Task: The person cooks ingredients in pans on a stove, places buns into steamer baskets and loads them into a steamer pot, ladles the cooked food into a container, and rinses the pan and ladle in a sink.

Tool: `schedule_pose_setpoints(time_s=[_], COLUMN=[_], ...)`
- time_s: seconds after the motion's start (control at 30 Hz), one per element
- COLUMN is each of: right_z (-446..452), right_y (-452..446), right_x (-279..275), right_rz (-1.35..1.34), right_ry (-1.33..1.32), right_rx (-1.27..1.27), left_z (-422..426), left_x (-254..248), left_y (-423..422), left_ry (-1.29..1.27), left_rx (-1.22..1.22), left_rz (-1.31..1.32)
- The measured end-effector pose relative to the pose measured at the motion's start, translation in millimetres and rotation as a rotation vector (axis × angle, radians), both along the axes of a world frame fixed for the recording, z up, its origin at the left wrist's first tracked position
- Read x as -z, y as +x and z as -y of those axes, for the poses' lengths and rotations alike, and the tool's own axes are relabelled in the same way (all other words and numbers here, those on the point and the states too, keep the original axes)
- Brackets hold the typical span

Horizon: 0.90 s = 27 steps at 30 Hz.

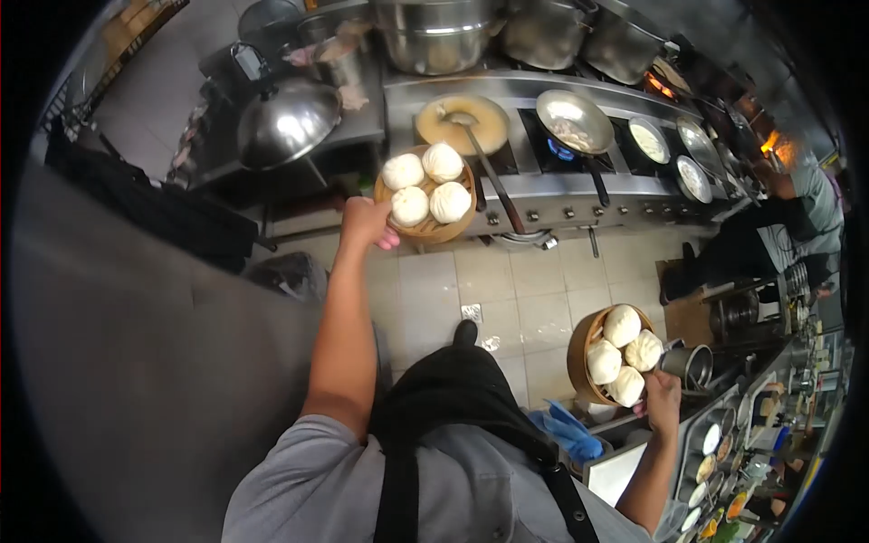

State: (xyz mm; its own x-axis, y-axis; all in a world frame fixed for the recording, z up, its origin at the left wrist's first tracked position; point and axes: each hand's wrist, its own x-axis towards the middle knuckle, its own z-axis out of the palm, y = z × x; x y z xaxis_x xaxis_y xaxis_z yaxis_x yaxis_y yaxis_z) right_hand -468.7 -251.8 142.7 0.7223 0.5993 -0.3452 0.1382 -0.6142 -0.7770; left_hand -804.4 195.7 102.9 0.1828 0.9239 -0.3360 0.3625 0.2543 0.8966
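My left hand grips the left rim of a round bamboo steamer, which I hold out near the stove front. Several white pleated buns sit in it. On the right, my right hand is closed on the edge of a second bamboo steamer, lower and nearer to my body. That one also holds several white buns. Both steamers are roughly level, with no lids on them.
Beyond the left steamer is a wide pan of yellowish liquid with a ladle. A frying pan sits over a blue flame. Another person stands at the right. Ingredient containers line the lower right counter.
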Motion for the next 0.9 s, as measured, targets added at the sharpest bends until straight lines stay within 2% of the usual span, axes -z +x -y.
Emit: schedule_pose_setpoints(time_s=[0.07,0.17,0.2,0.23,0.27,0.3,0.33,0.37,0.4,0.43,0.47,0.63,0.73,0.8,0.9], right_z=[-34.2,-80.2,-97.2,-111.7,-120.6,-148.7,-176.1,-196.9,-218.1,-243.7,-266.3,-401.8,-501.2,-562.4,-669.0], right_y=[1.5,21.6,33.2,47.8,61.0,58.2,60.8,66.1,78.8,81.6,90.0,109.2,93.7,94.9,102.6], right_x=[-5.5,-3.0,4.6,14.8,16.7,-5.8,-23.0,-35.9,-39.7,-51.9,-60.1,-125.6,-171.2,-190.4,-209.9], right_rz=[-0.013,-0.07,-0.083,0.068,0.232,0.166,0.163,0.065,0.056,0.0,-0.04,0.14,0.16,0.192,0.192], right_ry=[-0.032,0.004,0.008,0.057,0.088,0.048,-0.015,-0.046,-0.048,-0.057,-0.042,-0.016,0.011,0.107,0.231], right_rx=[0.103,0.092,0.111,-0.028,-0.149,-0.09,-0.05,-0.009,-0.078,-0.001,-0.001,-0.168,-0.058,-0.091,-0.338], left_z=[-45.1,-123.0,-141.0,-181.5,-222.4,-252.7,-283.4,-283.5,-335.0,-320.2,-299.1,-370.3,-422.5,-455.2,-507.1], left_x=[-6.4,6.1,-1.3,24.1,46.2,66.3,75.4,60.3,93.8,57.5,-0.4,-61.9,-91.6,-110.1,-130.9], left_y=[4.1,0.2,-3.0,-18.0,-32.0,-40.9,-56.0,-57.0,-93.3,-74.6,-59.1,-83.7,-109.0,-118.8,-130.5], left_ry=[0.032,0.061,0.106,0.553,0.393,0.275,0.303,0.315,0.313,0.196,0.08,0.083,0.125,0.162,0.117], left_rx=[-0.035,-0.071,-0.026,0.068,0.065,-0.125,-0.114,-0.136,-0.049,-0.064,-0.087,-0.062,0.026,-0.002,0.064], left_rz=[0.002,-0.039,-0.178,-0.581,-0.608,-0.324,-0.388,-0.224,-0.352,-0.259,-0.17,-0.2,-0.201,-0.203,-0.137])
